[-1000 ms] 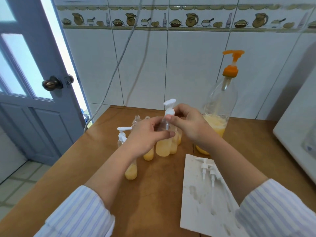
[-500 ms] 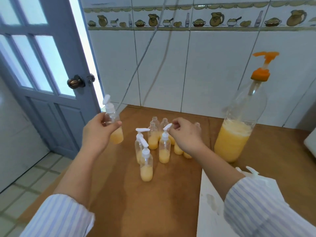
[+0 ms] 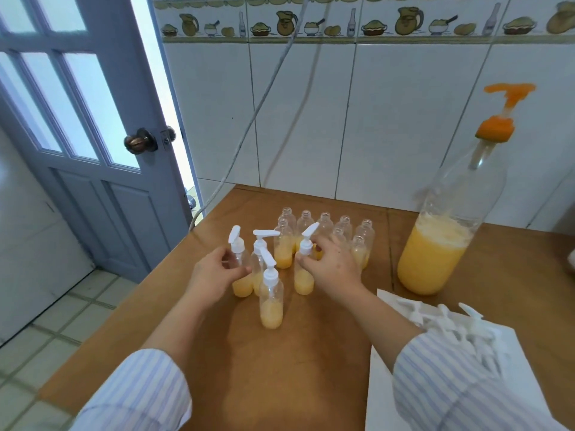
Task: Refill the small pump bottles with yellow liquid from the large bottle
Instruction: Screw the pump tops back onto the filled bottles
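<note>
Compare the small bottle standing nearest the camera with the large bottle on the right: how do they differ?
The nearest small bottle has a white pump; the large bottle has an orange one. The small bottle is short and slim, the large bottle far taller and wider. The small bottle stands among the other capped ones between the left hand and right hand; the large bottle stands alone, untouched. Both are clear, upright and part-filled with yellow liquid.

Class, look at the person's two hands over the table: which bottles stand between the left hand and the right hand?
In the head view, two capped small pump bottles stand between the left hand and right hand: a near one and one behind it.
</note>
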